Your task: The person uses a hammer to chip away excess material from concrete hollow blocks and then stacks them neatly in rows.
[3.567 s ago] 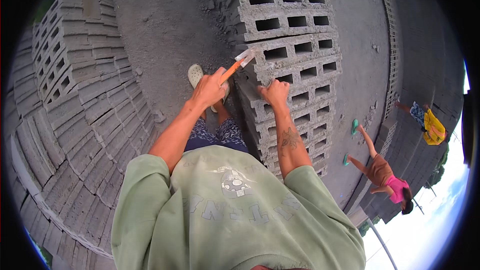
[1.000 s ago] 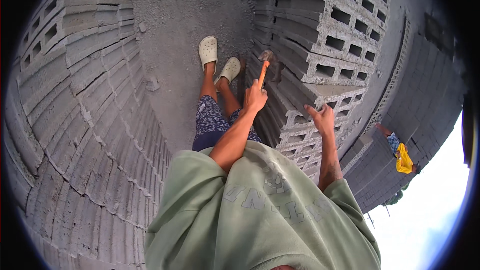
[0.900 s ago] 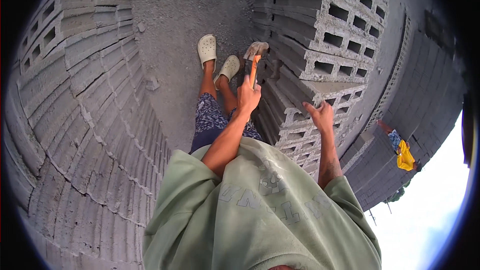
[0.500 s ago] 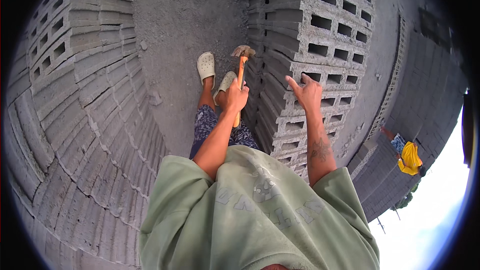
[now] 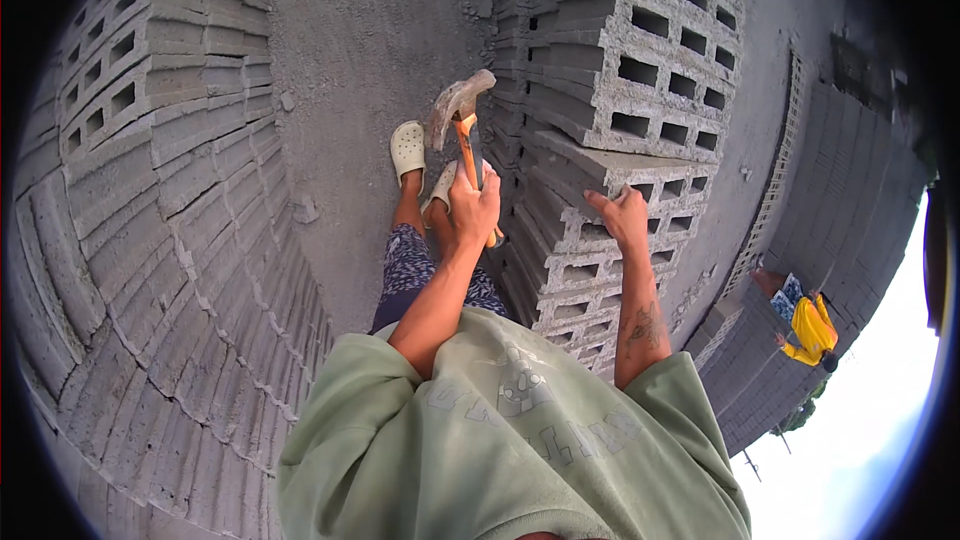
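Many grey blocks (image 5: 200, 180) stand stacked at left. The left hand (image 5: 474, 206) grips an orange-handled hammer (image 5: 466, 132) over the ground (image 5: 360, 30). The right hand (image 5: 624, 216) curls at the hollow-block stack (image 5: 575, 168); whether it grips, I cannot tell. Farther right is a person (image 5: 812, 328) in yellow.

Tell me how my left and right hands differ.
Your left hand is closed around the orange-handled hammer; your right hand holds no tool and lies over the gray block stack.
The left hand's fingers wrap inward; the right hand's thumb juts leftward, apart from its fingers.
The left hand is in front of your legs; the right hand is farther right.
Both are bare.
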Demonstrator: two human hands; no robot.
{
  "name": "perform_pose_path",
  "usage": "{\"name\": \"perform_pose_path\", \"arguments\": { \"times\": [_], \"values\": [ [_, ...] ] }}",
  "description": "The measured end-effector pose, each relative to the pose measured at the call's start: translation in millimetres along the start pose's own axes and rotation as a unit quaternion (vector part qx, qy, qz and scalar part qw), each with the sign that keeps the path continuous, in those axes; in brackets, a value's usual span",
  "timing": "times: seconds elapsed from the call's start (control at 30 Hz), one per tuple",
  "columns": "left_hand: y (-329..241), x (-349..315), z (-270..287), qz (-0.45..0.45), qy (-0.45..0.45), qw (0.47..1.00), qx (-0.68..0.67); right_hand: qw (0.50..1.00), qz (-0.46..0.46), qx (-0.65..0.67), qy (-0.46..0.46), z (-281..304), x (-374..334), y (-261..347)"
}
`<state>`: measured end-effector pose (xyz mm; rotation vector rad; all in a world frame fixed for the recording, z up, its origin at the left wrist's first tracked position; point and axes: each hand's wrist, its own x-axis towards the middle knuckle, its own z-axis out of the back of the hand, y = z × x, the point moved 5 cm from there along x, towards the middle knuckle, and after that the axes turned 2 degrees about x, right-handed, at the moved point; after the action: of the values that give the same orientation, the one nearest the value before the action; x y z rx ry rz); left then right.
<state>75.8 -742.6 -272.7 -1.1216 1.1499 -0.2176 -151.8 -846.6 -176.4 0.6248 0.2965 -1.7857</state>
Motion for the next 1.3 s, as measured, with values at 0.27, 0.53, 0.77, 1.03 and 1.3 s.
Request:
{"name": "perform_pose_path", "arguments": {
  "times": [0.27, 0.53, 0.77, 1.03, 1.3],
  "values": [
    [54.1, 43.0, -33.2, 0.067, 0.15, 0.939, 0.302, 0.999, 0.023, 0.014, 0.027, -4.8, 3.1, 17.9],
    [-16.3, 20.7, 18.4, 0.015, 0.107, 0.963, 0.248, 0.979, 0.096, 0.117, -0.133, 45.0, -6.9, 45.2],
    [-121.9, 8.8, -38.5, -0.185, 0.218, 0.901, 0.326, 0.986, 0.107, -0.041, -0.119, 2.7, 75.1, 75.7],
    [-265.6, -35.2, -213.6, -0.496, 0.35, 0.765, 0.216, 0.96, 0.095, 0.092, -0.248, -22.8, 88.2, 53.2],
    [-183.6, 71.0, -204.8, -0.396, 0.302, 0.563, 0.66, 0.981, 0.119, 0.04, -0.15, -7.7, 83.2, 71.1]
  ]
}}
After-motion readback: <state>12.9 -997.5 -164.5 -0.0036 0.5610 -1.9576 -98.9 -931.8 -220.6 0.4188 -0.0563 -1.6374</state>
